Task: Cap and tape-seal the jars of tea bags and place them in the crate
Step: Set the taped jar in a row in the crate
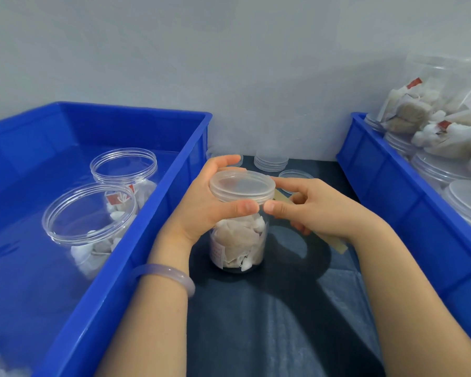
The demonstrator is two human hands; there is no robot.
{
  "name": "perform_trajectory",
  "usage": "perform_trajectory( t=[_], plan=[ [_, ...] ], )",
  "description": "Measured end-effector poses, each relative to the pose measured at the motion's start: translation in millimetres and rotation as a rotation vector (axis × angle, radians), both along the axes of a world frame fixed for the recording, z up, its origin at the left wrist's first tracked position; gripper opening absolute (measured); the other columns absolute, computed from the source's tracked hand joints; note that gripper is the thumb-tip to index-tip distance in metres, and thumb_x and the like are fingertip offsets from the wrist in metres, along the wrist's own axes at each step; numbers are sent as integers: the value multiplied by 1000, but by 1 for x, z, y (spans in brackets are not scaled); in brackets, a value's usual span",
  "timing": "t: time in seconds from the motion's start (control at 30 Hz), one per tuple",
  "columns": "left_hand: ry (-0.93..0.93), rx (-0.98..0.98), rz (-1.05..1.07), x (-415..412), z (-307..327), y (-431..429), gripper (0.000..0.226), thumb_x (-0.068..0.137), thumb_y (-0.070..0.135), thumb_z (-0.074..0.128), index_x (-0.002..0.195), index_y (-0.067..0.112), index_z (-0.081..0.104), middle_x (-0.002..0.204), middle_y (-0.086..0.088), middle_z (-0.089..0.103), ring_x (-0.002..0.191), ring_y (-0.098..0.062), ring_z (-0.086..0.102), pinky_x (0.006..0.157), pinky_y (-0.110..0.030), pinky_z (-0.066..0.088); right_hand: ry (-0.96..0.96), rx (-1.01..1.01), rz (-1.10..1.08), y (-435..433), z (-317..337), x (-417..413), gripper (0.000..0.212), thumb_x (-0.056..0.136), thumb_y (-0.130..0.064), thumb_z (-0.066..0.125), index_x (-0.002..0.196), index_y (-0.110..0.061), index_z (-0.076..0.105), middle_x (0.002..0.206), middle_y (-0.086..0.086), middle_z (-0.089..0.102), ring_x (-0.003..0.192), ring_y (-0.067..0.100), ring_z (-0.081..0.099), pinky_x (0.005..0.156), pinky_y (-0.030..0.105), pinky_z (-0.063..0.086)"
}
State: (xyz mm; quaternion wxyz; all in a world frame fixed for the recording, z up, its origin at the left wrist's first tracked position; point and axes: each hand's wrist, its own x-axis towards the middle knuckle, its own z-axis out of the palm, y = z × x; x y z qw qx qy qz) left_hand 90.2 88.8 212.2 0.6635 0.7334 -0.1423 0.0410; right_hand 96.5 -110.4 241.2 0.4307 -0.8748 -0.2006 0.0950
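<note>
A clear jar of tea bags (238, 246) stands on the dark table between two blue crates. A translucent cap (242, 185) sits on its mouth. My left hand (201, 205) grips the cap and jar neck from the left, thumb in front and fingers behind. My right hand (313, 208) is at the jar's right side: its thumb tip touches the jar just under the cap, its index finger reaches the cap's rim. Its other fingers curl around tan tape (335, 242), which is mostly hidden beneath the hand.
The left blue crate (136, 240) holds two uncapped jars of tea bags (93, 221). The right blue crate (386, 186) holds capped jars and clear bags of tea bags (433, 115). Loose caps (270, 160) lie at the back by the wall.
</note>
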Motion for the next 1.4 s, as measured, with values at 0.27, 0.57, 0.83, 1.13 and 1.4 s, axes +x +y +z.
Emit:
perform_trajectory(
  t=[0.27, 0.57, 0.83, 1.13, 1.4],
  plan=[
    [-41, 290, 226, 1, 14, -11, 97, 28, 71, 81, 115, 39, 50, 111, 18, 51, 102, -1, 55, 78, -22, 49, -100, -79, -43, 0, 5, 1, 21, 76, -63, 54, 95, -73, 53, 67, -26, 63, 49, -6, 49, 52, 11, 40],
    [-30, 168, 173, -4, 12, -1, 90, 42, 43, 91, 123, 37, 52, 114, 12, 62, 99, 5, 60, 86, -24, 54, -97, -64, -39, -8, 7, 1, 36, 69, -59, 63, 104, -66, 58, 63, -12, 55, 52, 2, 49, 62, 18, 45],
    [67, 622, 124, -10, 38, -2, 95, 64, 31, 83, 144, 37, 33, 142, 17, 39, 132, -5, 33, 96, -24, 35, -101, -115, -51, -2, 4, -3, 50, 72, -59, 67, 121, -56, 56, 67, -21, 51, 54, -8, 49, 68, 19, 39],
    [235, 1116, 68, -9, 73, -33, 72, 54, 38, 90, 111, 35, 47, 98, 7, 37, 85, -12, 47, 55, -28, 35, -191, -263, 9, 9, 17, -11, 52, 78, -47, 68, 128, -48, 54, 42, -25, 42, 47, -22, 40, 42, 8, 33],
    [181, 952, 163, -5, 59, -38, 21, 69, 17, 63, 80, 30, 50, 85, 14, 53, 99, -20, 51, 78, -37, 40, -111, -263, 17, 4, 18, -18, 40, 84, -40, 60, 119, -59, 55, 58, -15, 34, 46, -13, 44, 46, 15, 29]
  ],
)
